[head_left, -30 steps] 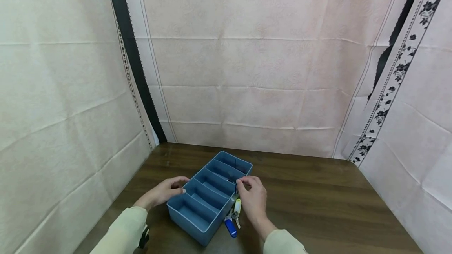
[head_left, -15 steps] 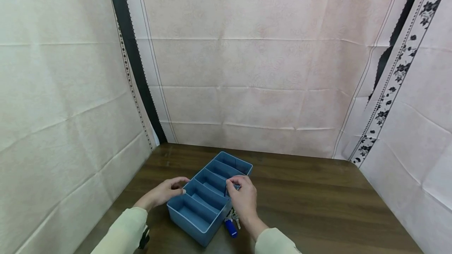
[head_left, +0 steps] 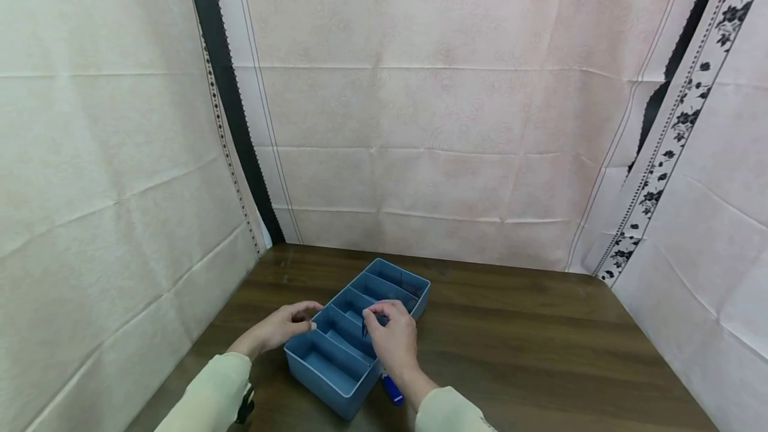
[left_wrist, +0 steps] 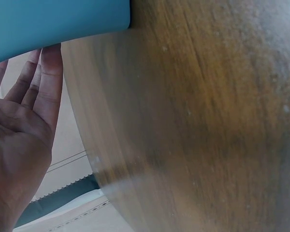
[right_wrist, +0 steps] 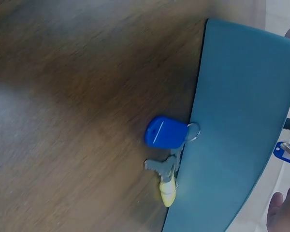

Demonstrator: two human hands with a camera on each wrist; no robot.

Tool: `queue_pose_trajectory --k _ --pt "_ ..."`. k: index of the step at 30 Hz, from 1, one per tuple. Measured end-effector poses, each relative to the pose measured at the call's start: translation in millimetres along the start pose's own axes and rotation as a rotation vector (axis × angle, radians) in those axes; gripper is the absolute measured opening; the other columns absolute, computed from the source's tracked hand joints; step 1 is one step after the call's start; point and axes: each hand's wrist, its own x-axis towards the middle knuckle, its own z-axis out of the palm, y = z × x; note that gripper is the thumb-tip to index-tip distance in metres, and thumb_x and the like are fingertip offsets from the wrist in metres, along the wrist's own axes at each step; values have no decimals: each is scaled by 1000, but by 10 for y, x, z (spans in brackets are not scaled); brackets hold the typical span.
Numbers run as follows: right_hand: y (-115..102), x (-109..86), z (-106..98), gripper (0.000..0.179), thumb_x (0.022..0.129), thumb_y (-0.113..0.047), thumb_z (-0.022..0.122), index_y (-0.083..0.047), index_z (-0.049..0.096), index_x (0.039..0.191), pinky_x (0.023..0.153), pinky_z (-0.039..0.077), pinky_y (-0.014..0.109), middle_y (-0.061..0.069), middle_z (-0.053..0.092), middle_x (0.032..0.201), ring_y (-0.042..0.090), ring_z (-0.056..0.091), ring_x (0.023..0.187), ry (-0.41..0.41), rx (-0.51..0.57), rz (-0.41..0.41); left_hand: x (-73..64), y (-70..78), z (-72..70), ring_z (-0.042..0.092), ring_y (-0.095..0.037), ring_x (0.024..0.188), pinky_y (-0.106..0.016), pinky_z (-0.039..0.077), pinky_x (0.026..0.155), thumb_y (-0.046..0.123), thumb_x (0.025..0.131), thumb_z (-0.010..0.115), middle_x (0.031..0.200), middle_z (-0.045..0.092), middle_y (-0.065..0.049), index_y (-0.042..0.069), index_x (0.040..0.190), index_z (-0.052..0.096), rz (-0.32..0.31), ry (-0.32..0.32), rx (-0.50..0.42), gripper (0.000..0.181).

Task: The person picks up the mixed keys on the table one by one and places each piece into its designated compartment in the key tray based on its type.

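Note:
My left hand (head_left: 282, 329) touches the left side of a blue divided storage box (head_left: 354, 397), thumb and fingertips at its rim. In the left wrist view its fingers (left_wrist: 50, 79) lie extended against the outer wall. Over the box's middle compartments, my right hand (head_left: 391, 339) pinches a key with a blue tag (right_wrist: 279, 152), which hangs from thumb and fingertips. On the table, by the box's right wall, lie another blue key tag (right_wrist: 166, 133), a metal key (right_wrist: 160, 166) and a yellow tag (right_wrist: 168, 193). In the head view my right hand hides most of these.
The box stands on a brown wood-grain table (head_left: 528, 352), slanted away to the right, with several compartments in a row. Pale cloth (head_left: 432, 119) hangs behind the table and on both sides.
My right hand has moved left and slightly nearer, from the box's right rim to over its middle, carrying the key. The left hand and box have stayed put.

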Motion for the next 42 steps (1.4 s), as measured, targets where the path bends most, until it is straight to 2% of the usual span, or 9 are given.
queue_pose_trajectory --k 5,9,18,26,32,42 --pt "-25 -1 96 6 92 -27 72 -23 75 89 85 49 36 -8 64 104 16 59 102 -23 -7 -11 -1 -5 1 57 -23 101 -49 49 87 28 97 64 114 61 -5 19 136 56 5 4 9 41" --pt "-24 -1 162 6 92 -26 73 -22 75 87 85 49 35 -9 64 100 15 60 99 -31 -3 -27 -3 -2 -1 57 -24 101 -50 48 88 29 97 64 115 61 -5 19 137 56 4 6 19 41" --pt "24 10 256 7 90 -27 74 -22 76 86 88 49 42 -9 65 98 17 62 99 -3 -28 -42 9 -3 7 57 -24 104 -52 48 90 28 99 62 119 61 -5 20 136 56 4 5 15 39" --pt "106 26 344 7 91 -29 73 -26 75 85 86 48 41 -10 63 100 14 59 98 -40 -66 27 27 12 49 57 -24 100 -52 48 88 29 99 62 113 61 -4 23 135 57 -9 3 17 37" --pt "95 28 320 8 93 -32 70 -26 76 91 90 49 44 -9 63 105 16 59 103 -85 -66 40 36 2 41 57 -24 98 -49 49 86 26 99 61 109 62 -4 21 136 57 5 -14 4 37" --pt "79 81 216 9 94 -28 70 -22 76 92 89 48 41 -5 64 105 17 60 101 -79 -42 3 16 -7 4 57 -23 99 -49 49 86 28 98 62 110 61 -4 22 136 56 -6 -7 9 38"
